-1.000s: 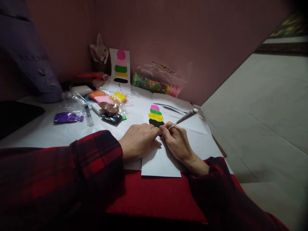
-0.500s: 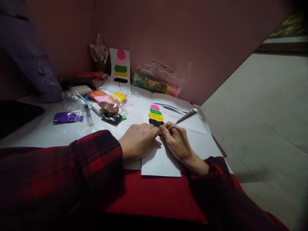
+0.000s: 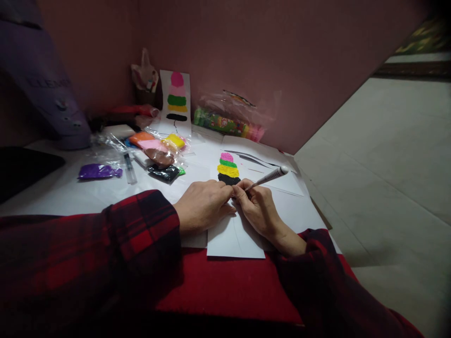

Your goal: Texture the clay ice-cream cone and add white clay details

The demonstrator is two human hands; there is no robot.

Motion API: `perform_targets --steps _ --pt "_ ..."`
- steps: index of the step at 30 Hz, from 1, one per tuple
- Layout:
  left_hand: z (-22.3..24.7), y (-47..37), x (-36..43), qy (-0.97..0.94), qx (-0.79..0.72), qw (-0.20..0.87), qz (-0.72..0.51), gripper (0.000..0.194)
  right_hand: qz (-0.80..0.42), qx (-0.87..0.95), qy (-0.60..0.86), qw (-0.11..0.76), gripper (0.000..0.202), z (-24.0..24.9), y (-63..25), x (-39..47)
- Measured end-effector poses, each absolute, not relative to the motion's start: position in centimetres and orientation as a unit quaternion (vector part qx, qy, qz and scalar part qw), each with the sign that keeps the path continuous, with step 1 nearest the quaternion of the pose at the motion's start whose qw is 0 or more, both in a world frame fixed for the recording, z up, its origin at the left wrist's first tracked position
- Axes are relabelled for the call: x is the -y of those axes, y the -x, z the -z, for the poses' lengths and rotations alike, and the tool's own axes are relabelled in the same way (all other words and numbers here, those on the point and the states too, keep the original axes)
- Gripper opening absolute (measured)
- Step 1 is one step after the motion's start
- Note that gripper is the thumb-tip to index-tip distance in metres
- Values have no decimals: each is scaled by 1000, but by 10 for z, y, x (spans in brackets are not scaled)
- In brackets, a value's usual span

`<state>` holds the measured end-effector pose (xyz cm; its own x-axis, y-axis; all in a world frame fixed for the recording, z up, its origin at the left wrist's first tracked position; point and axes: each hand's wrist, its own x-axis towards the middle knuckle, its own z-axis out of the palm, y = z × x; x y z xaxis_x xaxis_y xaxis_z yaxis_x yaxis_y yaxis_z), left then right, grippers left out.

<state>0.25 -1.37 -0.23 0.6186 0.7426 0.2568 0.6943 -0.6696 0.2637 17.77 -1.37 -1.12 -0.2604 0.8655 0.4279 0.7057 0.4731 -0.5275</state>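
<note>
A narrow white sheet (image 3: 225,241) lies in front of me with stacked pink, green, yellow and black patches (image 3: 228,170) of textured, clay-like material. My right hand (image 3: 259,204) is closed around a slim white pen-like tool (image 3: 269,176) with dark bands, its handle slanting up to the right. The tool's tip is hidden by my fingers, just below the black patch. Pressed against the sheet from the left is my left hand (image 3: 204,204), its fingers curled and its fingertips meeting those of my right hand. Whatever it may pinch there is hidden.
Clear packets of coloured clay (image 3: 155,150), a purple packet (image 3: 100,172) and a small syringe-like tube (image 3: 129,169) lie to the left. Behind stands a card (image 3: 176,96) with similar stacked colours. A bag of coloured tubes (image 3: 229,123) rests by the wall, and a purple bottle (image 3: 59,89) stands at left.
The upper end of the tool's handle has tipped lower. Both hands have stayed in nearly the same place, fingertips together.
</note>
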Motion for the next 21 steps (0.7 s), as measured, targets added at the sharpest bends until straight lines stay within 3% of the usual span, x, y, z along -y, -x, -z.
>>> perform_targets --steps 21 --pt "2 -3 14 -897 -404 59 -168 21 -83 807 493 315 24 11 -177 15"
